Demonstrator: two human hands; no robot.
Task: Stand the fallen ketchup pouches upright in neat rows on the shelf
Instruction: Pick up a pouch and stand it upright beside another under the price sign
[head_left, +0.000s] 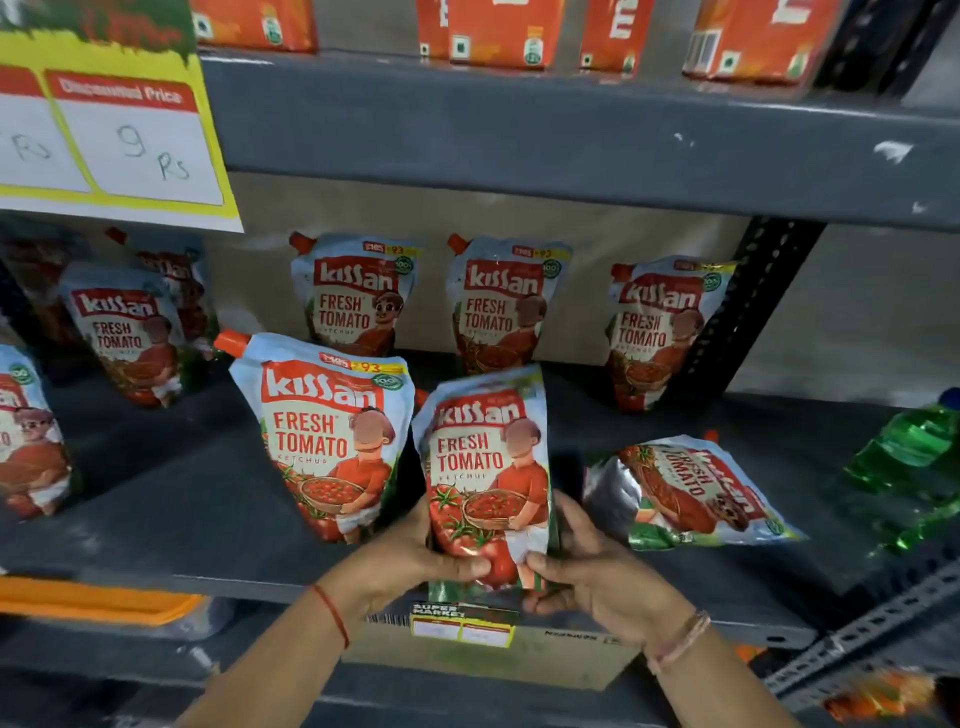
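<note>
A: What are the hands doing?

B: Both are on one ketchup pouch (485, 467) at the front edge of the grey shelf (156, 519). The left hand (410, 561) grips its lower left corner, fingers (457, 566) curled across the printed front near the bottom. The right hand (597, 571) clasps the lower right edge, thumb (540, 564) pressed on the front, the other fingers wrapped behind and out of sight.

A: So both are closed around it?

B: Yes, each partly curled and grasping that pouch, which stands upright, label facing out.

A: What lies around the fingers?

B: Just left of the left hand, a second upright pouch (324, 441) leans slightly, its orange spout (231, 343) at top left; it touches or nearly touches the held one. Just right of the right hand, a fallen pouch (691, 493) lies flat on the shelf, label turned sideways. Beyond the fingertips, toward the back wall, three pouches stand in a row (498, 306), well apart from each other. Further left stand more pouches (124, 338), partly blurred. Far right lies a green bottle (904, 457). Directly below the hands, a yellow price tag (462, 626) hangs on the shelf edge.
</note>
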